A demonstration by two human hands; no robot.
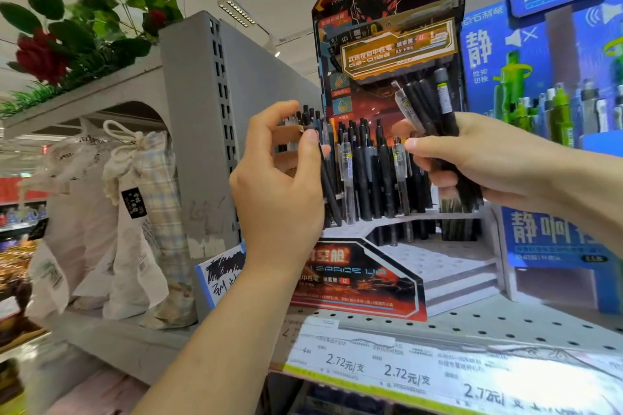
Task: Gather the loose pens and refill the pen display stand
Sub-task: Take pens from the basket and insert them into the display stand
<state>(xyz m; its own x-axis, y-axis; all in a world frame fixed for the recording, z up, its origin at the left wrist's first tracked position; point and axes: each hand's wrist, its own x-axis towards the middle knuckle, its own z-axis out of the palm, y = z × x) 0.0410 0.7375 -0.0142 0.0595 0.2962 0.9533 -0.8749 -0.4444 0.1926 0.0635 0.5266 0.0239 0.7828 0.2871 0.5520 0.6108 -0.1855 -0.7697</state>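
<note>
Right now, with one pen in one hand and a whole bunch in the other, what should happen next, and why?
Probably the left hand should lower its single black pen into the stand. The pen already hangs tip-down at the left end of the rows of upright pens. The right hand grips a bundle of pens waiting their turn.

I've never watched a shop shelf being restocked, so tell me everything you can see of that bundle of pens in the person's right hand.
The bundle of pens is a fistful of mostly matte black barrels, plus one clear pen with a printed label. They look plastic. The right hand grips them around the middle, tilted slightly, tops leaning up and left, in front of the pen display stand. The lower ends stick out below the fingers.
</note>
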